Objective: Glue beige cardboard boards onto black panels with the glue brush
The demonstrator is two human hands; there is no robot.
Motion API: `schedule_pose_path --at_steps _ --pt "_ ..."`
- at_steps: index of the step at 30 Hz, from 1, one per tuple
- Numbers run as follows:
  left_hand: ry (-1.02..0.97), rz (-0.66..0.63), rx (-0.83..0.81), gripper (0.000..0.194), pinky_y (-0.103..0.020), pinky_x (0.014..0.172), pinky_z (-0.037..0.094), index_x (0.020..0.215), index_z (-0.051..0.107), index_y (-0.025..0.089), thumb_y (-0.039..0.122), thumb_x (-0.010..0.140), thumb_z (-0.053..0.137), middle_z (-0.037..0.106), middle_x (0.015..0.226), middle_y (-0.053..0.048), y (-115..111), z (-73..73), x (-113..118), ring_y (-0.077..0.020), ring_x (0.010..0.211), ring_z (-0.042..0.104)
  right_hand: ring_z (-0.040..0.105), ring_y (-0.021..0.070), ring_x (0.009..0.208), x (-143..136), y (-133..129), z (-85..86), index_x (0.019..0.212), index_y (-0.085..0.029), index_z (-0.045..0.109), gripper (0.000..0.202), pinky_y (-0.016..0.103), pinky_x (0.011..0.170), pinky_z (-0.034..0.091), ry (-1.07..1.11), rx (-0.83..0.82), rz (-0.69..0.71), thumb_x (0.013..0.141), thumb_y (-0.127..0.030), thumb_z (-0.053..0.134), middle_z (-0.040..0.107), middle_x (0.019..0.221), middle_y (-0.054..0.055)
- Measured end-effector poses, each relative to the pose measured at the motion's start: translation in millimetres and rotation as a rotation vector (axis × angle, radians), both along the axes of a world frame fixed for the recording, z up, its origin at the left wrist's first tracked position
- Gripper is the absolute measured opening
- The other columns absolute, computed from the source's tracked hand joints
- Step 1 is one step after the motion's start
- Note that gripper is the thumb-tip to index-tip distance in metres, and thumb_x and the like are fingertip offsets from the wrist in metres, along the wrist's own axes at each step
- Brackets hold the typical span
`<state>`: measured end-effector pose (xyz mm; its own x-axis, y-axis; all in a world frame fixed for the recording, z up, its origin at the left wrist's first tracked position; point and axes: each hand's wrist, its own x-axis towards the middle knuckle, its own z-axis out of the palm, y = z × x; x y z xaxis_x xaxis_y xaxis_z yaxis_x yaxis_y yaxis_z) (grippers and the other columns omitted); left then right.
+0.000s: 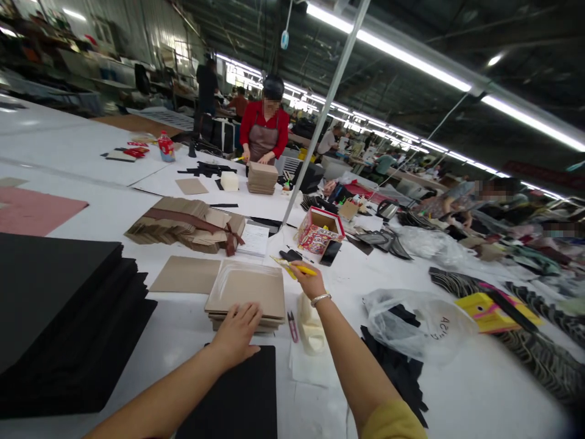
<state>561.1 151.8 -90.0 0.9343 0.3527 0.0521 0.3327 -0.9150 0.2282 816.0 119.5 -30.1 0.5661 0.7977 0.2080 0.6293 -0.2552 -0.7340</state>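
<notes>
My left hand (238, 332) rests flat, fingers out, on the near edge of a stack of tan boards (251, 283). The top board carries whitish streaks near its far edge. Above the table, right of the stack, my right hand (309, 281) is closed round a yellow-handled brush (303, 269), its bristle end pointing left. Below that hand stands a cream plastic container (314, 335), partly hidden by my forearm. Pink-handled thread snips (292, 327) lie between the stack and the container. A single tan board (185, 274) lies left of the stack, and a black sheet (237, 396) lies nearest me.
A tall black stack of sheets (59, 305) fills the left. Beyond are tied tan pieces (183, 222), a patterned box (320, 230) with a phone (330, 252), and a metal pole (326, 103). A plastic bag (420, 323) sits right. Across the table works a person in red (265, 125).
</notes>
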Motion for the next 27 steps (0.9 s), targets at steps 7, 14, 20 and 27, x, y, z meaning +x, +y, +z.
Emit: schedule_pose_path --at_steps 7,14,20,27 --pt "0.003 0.007 0.021 0.072 -0.047 0.106 0.010 0.135 0.032 0.015 0.045 0.073 0.055 0.030 0.143 -0.012 -5 3.9 -3 -0.0272 0.130 0.024 0.058 0.0170 0.076 -69 -84 -14.0 0.108 -0.020 0.059 0.028 0.028 0.069 0.046 -0.461 -0.169 0.448 0.086 -0.029 0.045 0.061 0.084 0.008" --pt "0.022 0.044 -0.020 0.072 -0.047 0.107 0.012 0.134 0.033 0.013 0.041 0.072 0.057 0.030 0.143 -0.015 -8 8.8 -1 -0.0280 0.131 0.024 0.058 0.0147 0.076 -103 -123 34.6 0.106 -0.022 0.058 0.022 0.027 0.071 0.045 -0.384 -0.052 0.414 0.088 -0.027 0.045 0.063 0.084 0.005" --pt "0.056 0.067 -0.057 0.073 -0.046 0.108 0.013 0.134 0.034 0.009 0.036 0.071 0.060 0.031 0.141 -0.018 -12 15.1 6 -0.0315 0.131 0.022 0.058 0.0150 0.087 -132 31 33.9 0.108 -0.021 0.058 0.027 0.026 0.078 0.044 -0.479 0.002 0.497 0.088 -0.032 0.044 0.063 0.095 0.005" --pt "-0.230 0.192 -0.231 0.055 -0.047 0.106 0.019 0.126 0.048 0.018 0.021 0.072 0.058 0.045 0.134 -0.011 -15 -6.9 15 -0.0315 0.127 0.032 0.059 0.0187 0.086 -171 64 -1.3 0.101 -0.021 0.063 0.028 0.028 0.076 0.043 -0.593 -0.298 0.599 0.084 -0.037 0.049 0.065 0.091 0.007"
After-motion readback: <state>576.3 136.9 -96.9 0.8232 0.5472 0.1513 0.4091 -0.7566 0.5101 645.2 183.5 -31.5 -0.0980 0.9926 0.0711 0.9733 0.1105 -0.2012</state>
